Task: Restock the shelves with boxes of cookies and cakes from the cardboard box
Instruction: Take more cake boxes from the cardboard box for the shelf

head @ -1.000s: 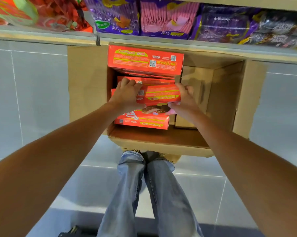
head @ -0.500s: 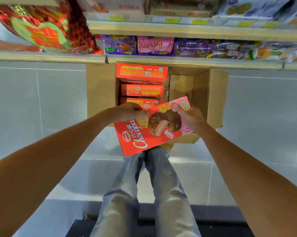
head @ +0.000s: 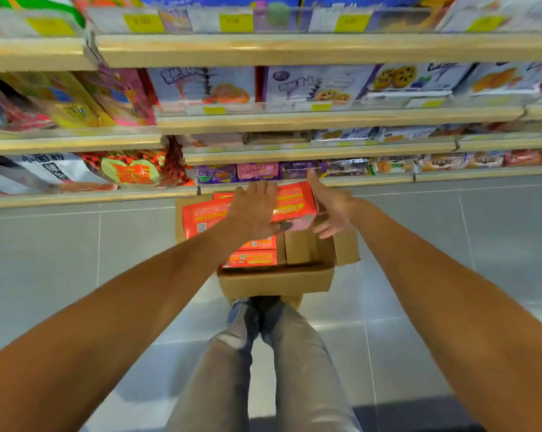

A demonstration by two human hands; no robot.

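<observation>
Fingers (head: 257, 191) of the left hand (head: 254, 213) lie spread and nearly straight across the printed back of a red box (head: 294, 201), their tips reaching its far edge. The thumb is tucked out of sight under the near edge, so the grasp looks like a flat clamp (only the top of it shows). The right hand (head: 333, 210) is released: its fingers fan out loosely downward, the palm faces the box's right end, and the thumb stands up along that end. Whether the palm itself presses the cardboard cannot be told.

The box is clear of the carton (head: 275, 280), held level above its far half, with the long side running left to right. More red boxes (head: 251, 258) stand on edge in the carton's left part. A brown divider stands to their right.

The carton sits on the grey tiled floor (head: 76, 260), hard against the bottom shelf (head: 357, 181), with the person's jeans (head: 294, 353) at its near wall. Purple and pink packs (head: 216, 173) line that shelf just beyond the hands. Higher shelves carry white and blue biscuit boxes (blurred).
</observation>
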